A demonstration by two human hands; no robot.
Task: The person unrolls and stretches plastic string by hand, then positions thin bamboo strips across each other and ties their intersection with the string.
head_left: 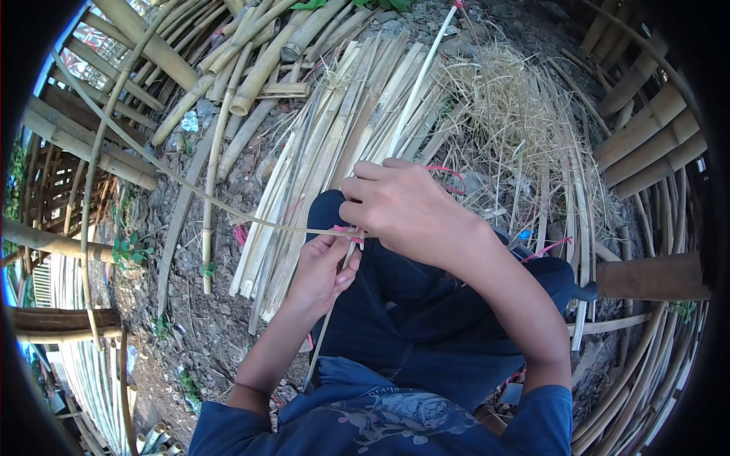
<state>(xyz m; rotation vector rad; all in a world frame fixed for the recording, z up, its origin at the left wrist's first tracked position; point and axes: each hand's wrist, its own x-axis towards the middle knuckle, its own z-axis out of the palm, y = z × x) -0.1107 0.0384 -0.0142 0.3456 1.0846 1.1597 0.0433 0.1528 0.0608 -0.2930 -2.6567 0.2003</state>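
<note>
My left hand is closed, with thumb and fingers pinching thin bamboo strips where they cross over my lap. Pink plastic string is wrapped around that crossing. One long, thin bamboo strip curves away from it to the upper left. A pale straight strip runs up from behind my right hand. The right fingers are curled closed at the crossing and seem to grip the string; the palm hides part of it. A loop of reddish string shows beyond this hand.
Split bamboo slats lie in a pile on the ground ahead. Dry straw-like shavings are heaped to their right. Thick bamboo poles lie at the upper left. Bamboo rails stand on the right. A pink string bundle lies by the slats.
</note>
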